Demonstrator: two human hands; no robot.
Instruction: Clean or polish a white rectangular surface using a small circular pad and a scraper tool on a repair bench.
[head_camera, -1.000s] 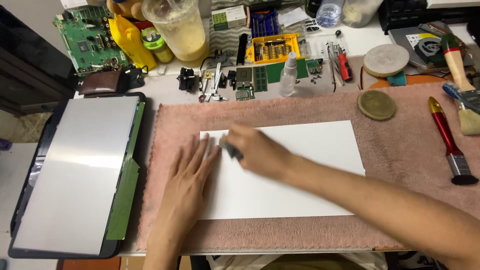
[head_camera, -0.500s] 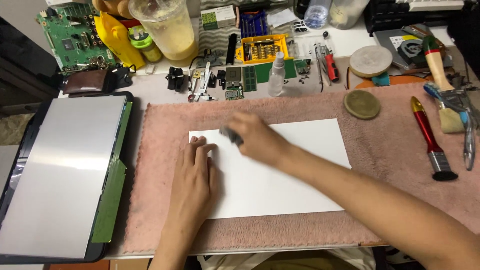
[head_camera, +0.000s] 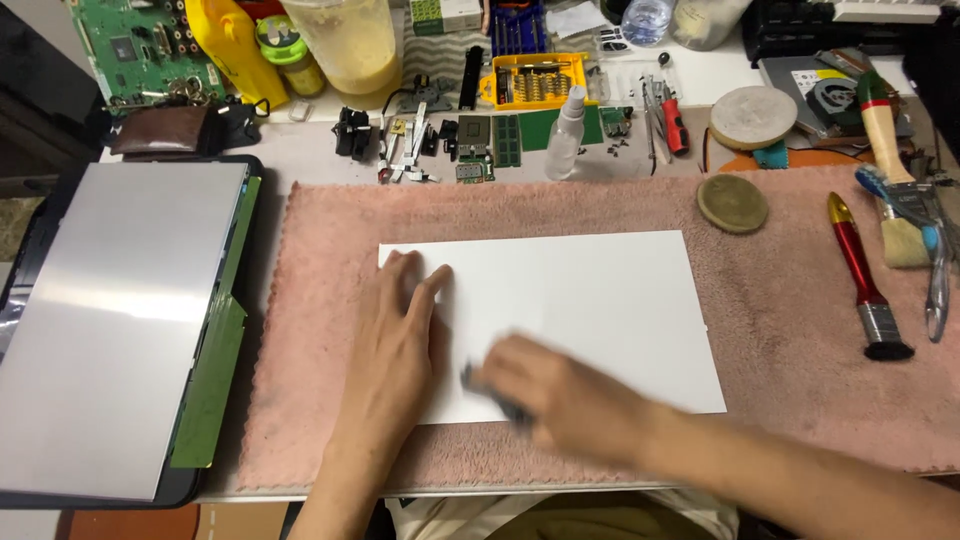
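A pink towel (head_camera: 800, 400) covers the worktop (head_camera: 300, 160). To its left lies a silver panel (head_camera: 110, 320) in a black frame, with green strips along its right edge. On the towel's right part rest a red-handled brush (head_camera: 866, 278), a wooden-handled paintbrush (head_camera: 890, 170) and a round tan disc (head_camera: 733, 203). Behind the towel stand a small spray bottle (head_camera: 566, 135), a yellow screwdriver-bit case (head_camera: 536, 80), a green circuit board (head_camera: 135, 45), a yellow bottle (head_camera: 225, 45), a clear plastic tub of yellowish liquid (head_camera: 345, 40) and a brown wallet (head_camera: 160, 130).
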